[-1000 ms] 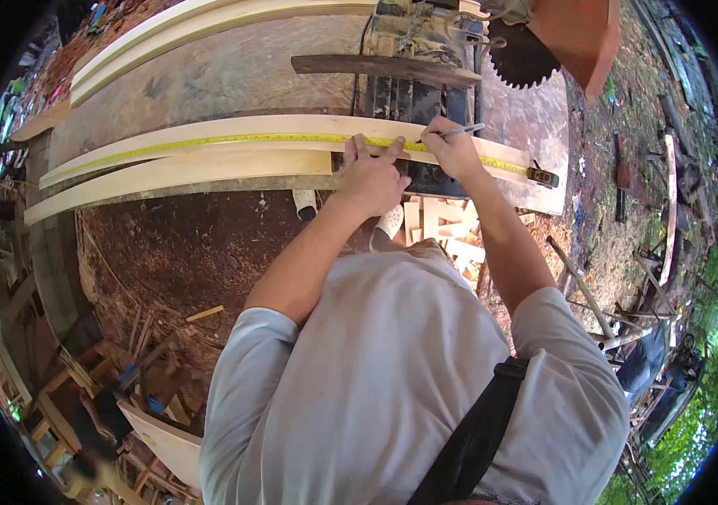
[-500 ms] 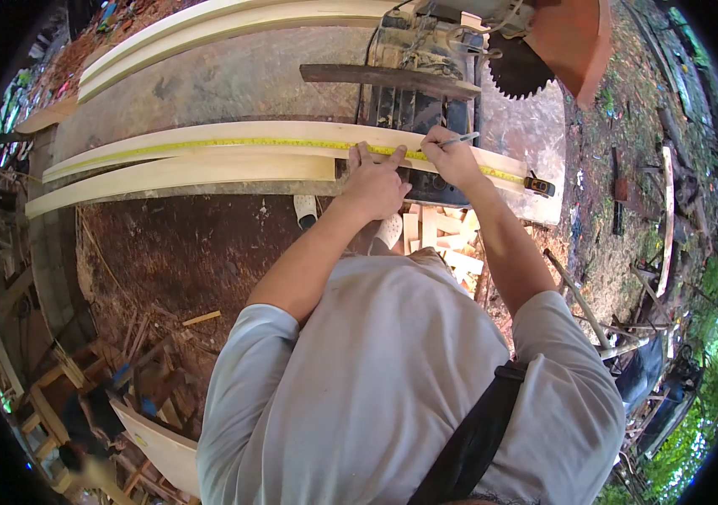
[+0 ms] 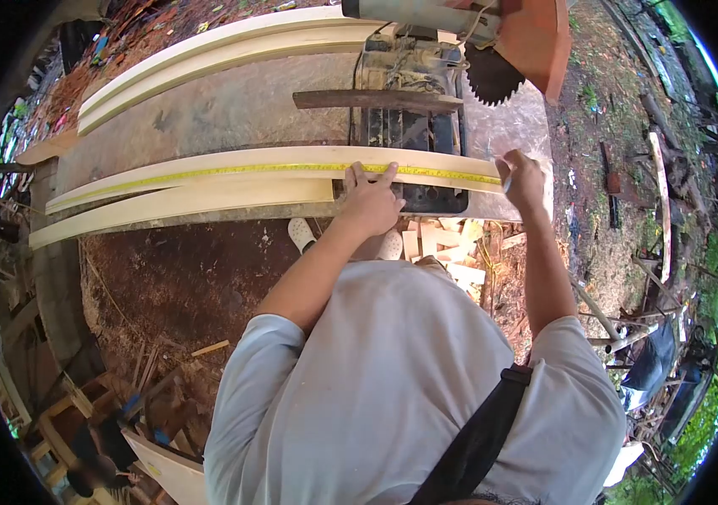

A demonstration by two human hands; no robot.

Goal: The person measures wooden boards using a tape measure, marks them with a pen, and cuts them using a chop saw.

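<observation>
Yellow tape laid flat on pale board: measuring position

Location: the board lies lengthwise on the table, nearer the front edge than the far edge. Its right end stops short of the table's right edge. The tape runs along the board's upper face. A 2nd board lies just in front, along the table's front edge.

Left hand: palm down, fingers spread, 2 fingertips set on the tape and board. It bears from above and grips nothing.

Right hand: at the board's right end, near the table's right edge. The fingers are curled closed, apparently on a slim pen. Whether they also hold the tape's case cannot be told.

Step in hand (judgement): measuring along the board, with the right hand attending to the tape's right end. The next move calls for steady left-hand pressure and a straight tape, since a slip would spoil the reading.

Caution: a toothed saw blade stands toward the table's far right corner, well apart from both hands.
</observation>
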